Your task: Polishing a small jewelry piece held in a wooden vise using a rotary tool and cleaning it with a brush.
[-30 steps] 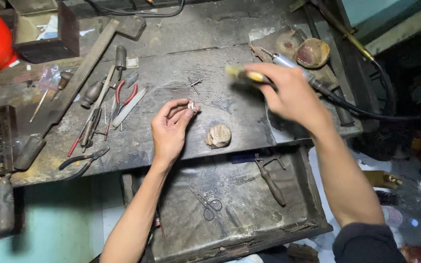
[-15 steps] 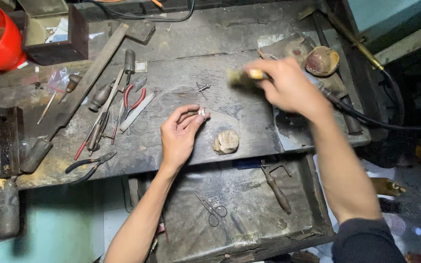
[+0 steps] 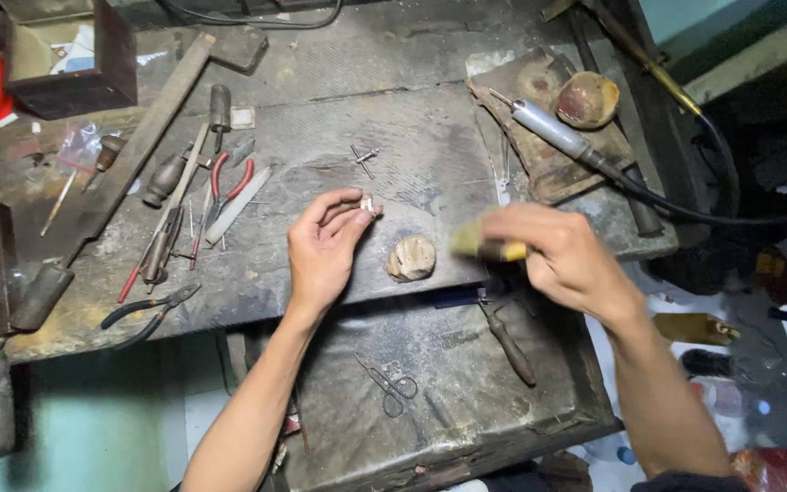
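The left hand (image 3: 325,251) pinches a tiny pale metal piece (image 3: 367,204) between thumb and fingertips, held just above the dark, scuffed workbench (image 3: 393,137). The right hand (image 3: 565,258) is clenched around a blurry yellow-handled brush (image 3: 483,244), near a rounded tan lump (image 3: 411,258) sitting between both hands. Red-handled pliers (image 3: 229,182) lie off to the left.

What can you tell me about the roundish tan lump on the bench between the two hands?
The roundish tan lump looks like a small, rough, stone-like or waxy block, pale brown with darker grooves and worn patches. It sits on the dark, scratched metal workbench near its front edge, above the open drawer. It lies between the left hand and the right hand; neither touches it.
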